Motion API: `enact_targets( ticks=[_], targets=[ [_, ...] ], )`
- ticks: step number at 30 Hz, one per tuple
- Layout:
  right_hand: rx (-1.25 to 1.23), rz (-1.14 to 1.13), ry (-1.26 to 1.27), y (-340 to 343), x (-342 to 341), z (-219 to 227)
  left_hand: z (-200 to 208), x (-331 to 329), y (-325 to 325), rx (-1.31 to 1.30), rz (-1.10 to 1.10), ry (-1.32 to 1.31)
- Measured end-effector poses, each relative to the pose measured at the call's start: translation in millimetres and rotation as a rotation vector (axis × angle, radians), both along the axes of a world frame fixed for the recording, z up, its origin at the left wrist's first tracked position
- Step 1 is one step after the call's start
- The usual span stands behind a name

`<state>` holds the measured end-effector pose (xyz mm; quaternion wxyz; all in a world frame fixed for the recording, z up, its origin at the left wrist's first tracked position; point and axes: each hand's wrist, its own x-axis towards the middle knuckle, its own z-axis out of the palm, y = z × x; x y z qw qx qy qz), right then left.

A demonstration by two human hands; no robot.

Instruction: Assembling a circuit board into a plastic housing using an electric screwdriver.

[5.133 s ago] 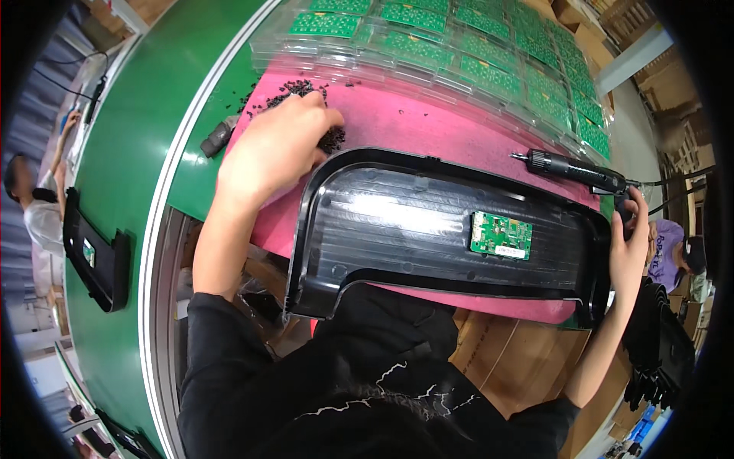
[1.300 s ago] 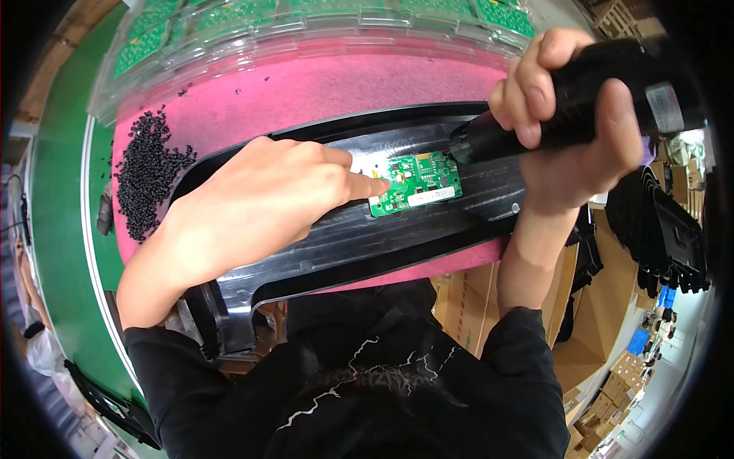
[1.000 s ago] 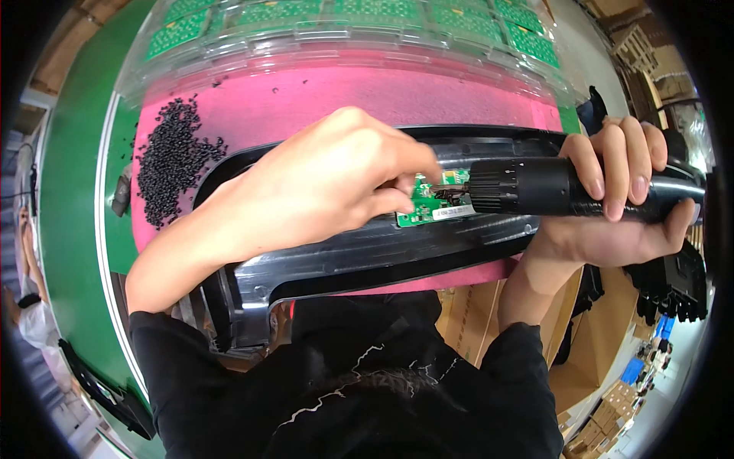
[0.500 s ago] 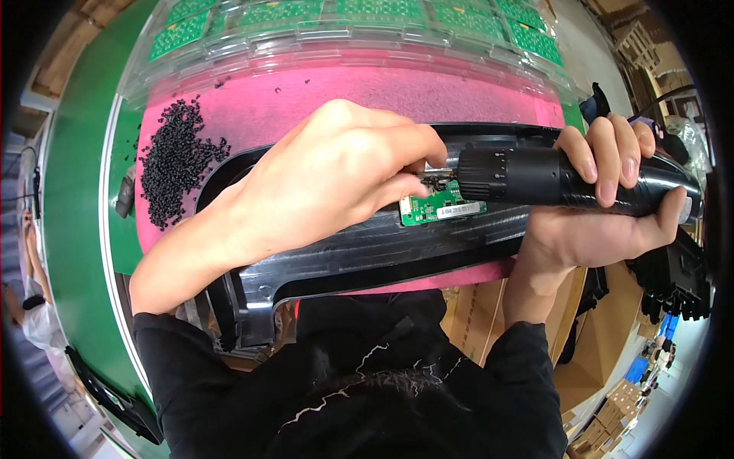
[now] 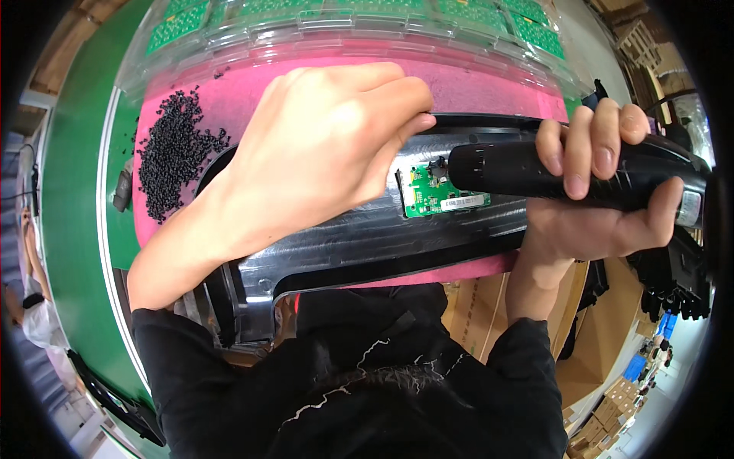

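Observation:
A long black plastic housing [image 5: 367,243] lies across the bench in front of me. On it sits a small green circuit board [image 5: 423,197] with a white label strip. My right hand [image 5: 585,227] is wrapped round a black electric screwdriver [image 5: 505,168], held almost level with its nose at the board's right side. The tool's tip is by a small dark part on the board. Left of the board, my left hand [image 5: 329,141] hovers over the housing with thumb and fingertips pinched together. Whatever is in that pinch, if anything, is hidden.
A heap of small black screws [image 5: 172,157] lies on the pink mat [image 5: 252,88] to the left. Clear plastic trays [image 5: 336,42] with green circuit boards stand along the far side. Cardboard boxes [image 5: 612,306] and black parts [image 5: 673,279] are at the right.
My left hand has drawn away from the screwdriver's nose, up and to the left, uncovering more of the board. The screwdriver has shifted slightly left and away from me.

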<state>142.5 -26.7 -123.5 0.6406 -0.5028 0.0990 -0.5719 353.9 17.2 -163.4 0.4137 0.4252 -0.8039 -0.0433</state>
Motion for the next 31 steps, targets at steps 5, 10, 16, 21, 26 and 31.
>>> enact_targets(
  ticks=[5,10,16,21,26,31],
  targets=[
    [-0.001,-0.008,0.075,1,5,-8,1,-2,3,0.18,0.039,0.038],
    [-0.001,-0.015,0.09,2,9,-8,-7,0,-2,0.197,0.038,0.06],
    [0.048,0.002,-0.131,2,-2,4,-17,8,1,0.235,-0.124,0.031],
    [0.046,0.023,-0.187,3,-17,9,-9,2,4,0.285,-0.223,-0.096],
    [0.06,0.076,-0.187,5,-17,11,-11,1,3,0.253,-0.235,-0.054],
    [0.043,0.045,-0.217,7,-16,7,-13,3,1,0.324,-0.281,-0.019]
  ],
)
